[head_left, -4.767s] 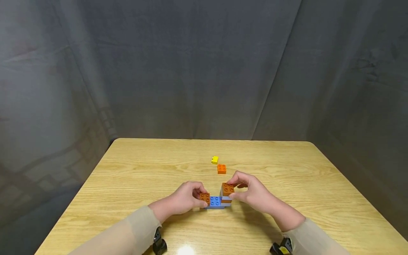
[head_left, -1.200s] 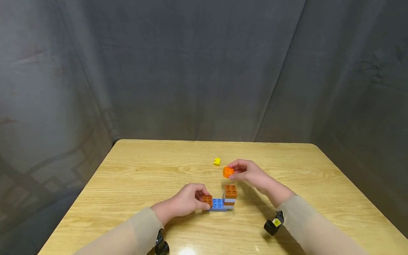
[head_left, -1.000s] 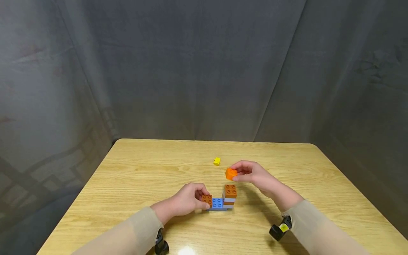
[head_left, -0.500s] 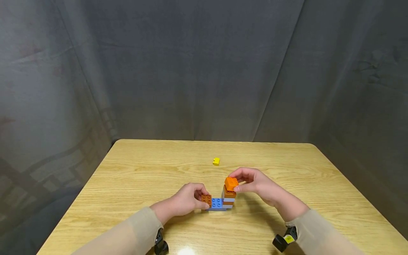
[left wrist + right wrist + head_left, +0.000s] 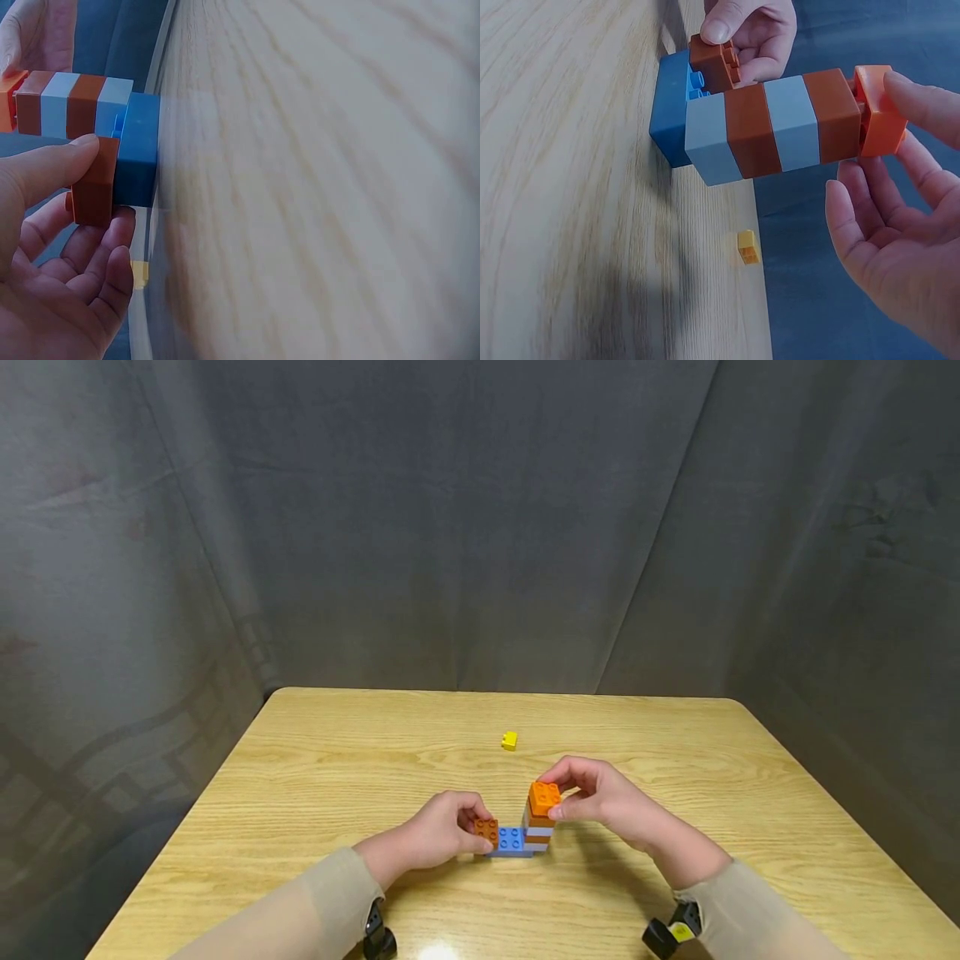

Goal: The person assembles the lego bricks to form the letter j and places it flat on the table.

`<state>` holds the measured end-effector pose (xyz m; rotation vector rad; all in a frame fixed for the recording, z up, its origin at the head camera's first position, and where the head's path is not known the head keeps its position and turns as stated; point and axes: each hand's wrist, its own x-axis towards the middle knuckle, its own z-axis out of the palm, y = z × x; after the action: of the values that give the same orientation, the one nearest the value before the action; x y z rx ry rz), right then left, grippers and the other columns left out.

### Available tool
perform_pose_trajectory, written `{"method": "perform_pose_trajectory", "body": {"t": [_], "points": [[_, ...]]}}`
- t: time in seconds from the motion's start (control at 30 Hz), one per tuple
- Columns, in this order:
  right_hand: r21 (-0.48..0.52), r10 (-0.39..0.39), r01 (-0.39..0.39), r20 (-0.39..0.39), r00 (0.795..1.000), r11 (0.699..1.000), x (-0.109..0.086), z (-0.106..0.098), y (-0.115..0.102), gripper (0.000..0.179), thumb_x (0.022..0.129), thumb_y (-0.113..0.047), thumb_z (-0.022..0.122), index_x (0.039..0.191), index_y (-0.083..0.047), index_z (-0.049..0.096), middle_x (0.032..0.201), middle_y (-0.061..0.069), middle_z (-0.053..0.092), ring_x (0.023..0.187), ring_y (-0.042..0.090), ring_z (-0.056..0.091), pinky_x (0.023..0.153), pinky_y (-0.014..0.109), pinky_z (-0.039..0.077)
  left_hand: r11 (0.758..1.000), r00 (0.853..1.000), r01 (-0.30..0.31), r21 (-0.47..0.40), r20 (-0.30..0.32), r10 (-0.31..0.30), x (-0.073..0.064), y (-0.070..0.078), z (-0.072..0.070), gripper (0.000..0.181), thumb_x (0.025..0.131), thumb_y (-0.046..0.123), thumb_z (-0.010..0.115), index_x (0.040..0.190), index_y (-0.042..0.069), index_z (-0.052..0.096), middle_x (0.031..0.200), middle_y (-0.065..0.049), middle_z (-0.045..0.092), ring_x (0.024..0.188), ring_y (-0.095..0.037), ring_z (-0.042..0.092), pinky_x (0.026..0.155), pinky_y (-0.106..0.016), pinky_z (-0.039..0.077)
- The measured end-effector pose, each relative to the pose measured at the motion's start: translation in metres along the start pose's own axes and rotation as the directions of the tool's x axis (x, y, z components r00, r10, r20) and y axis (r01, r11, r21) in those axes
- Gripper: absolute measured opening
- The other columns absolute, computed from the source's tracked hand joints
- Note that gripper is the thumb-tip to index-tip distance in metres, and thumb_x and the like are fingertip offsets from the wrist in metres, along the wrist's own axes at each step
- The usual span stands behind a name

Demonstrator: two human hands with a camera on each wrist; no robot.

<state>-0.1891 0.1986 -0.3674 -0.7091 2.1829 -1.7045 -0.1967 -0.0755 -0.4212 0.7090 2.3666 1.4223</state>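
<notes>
A long blue toy brick (image 5: 511, 839) lies on the table, with a brown brick (image 5: 95, 184) on its left end. My left hand (image 5: 431, 832) pinches that brown brick between thumb and fingers. On the blue brick's right end rises a tower of alternating light grey-blue and brown bricks (image 5: 772, 126). Over the tower's top, my right hand (image 5: 603, 795) pinches an orange brick (image 5: 544, 798) by its sides. The right wrist view shows a narrow, slightly slanted gap between the orange brick (image 5: 881, 112) and the top brown one.
A small yellow brick (image 5: 509, 741) lies on the wooden table (image 5: 360, 735) beyond the tower. Grey cloth (image 5: 465, 527) hangs behind and beside the table. A black wrist camera (image 5: 378, 933) is strapped to the left wrist, another (image 5: 671, 933) to the right.
My right hand has taken the orange brick from the table, carried it toward me and lowered it onto the tower's top, levelling its tilt. My left hand keeps hold of the brown brick.
</notes>
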Motion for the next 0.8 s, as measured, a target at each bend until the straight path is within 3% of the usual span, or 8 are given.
{"method": "perform_pose_trajectory", "body": {"t": [0.8], "points": [[-0.09,-0.014,0.012,-0.021,1.0,0.996,0.0013,-0.0003,-0.0035,0.03,0.082,-0.002,0.078,0.108,0.002,0.065,0.102,0.017,0.064,0.087,0.028,0.057,0.072,0.03,0.049,1.0,1.0,-0.004,0.001,0.0,0.004,-0.0004,0.0005,-0.0009,0.02,0.081,0.008,0.082,0.095,0.01,0.067,0.089,-0.001,0.06,0.08,-0.017,0.054,0.071,-0.03,0.046]]}}
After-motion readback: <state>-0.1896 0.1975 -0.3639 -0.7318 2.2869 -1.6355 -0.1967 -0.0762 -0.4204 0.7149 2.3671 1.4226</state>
